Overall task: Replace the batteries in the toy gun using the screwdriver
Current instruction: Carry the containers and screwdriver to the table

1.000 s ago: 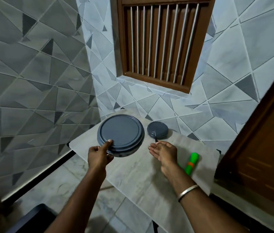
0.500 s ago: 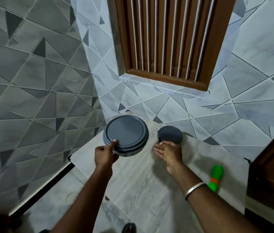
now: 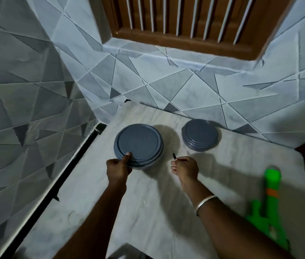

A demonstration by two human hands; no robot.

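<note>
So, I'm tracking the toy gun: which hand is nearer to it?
Right. The right hand, pinching a small dark tool, sits left of the toy gun, not touching it; the left hand is farther left, gripping the large grey container.

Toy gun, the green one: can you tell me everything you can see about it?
The toy gun is bright green, plastic-looking, with an orange band round its barrel and a rounded muzzle. It lies flat on the pale counter near its right edge, muzzle pointing toward the tiled wall. It is blurry, so no battery cover shows. Only the counter touches it: the left hand grips a round grey container, the right hand pinches a thin dark tool.
</note>
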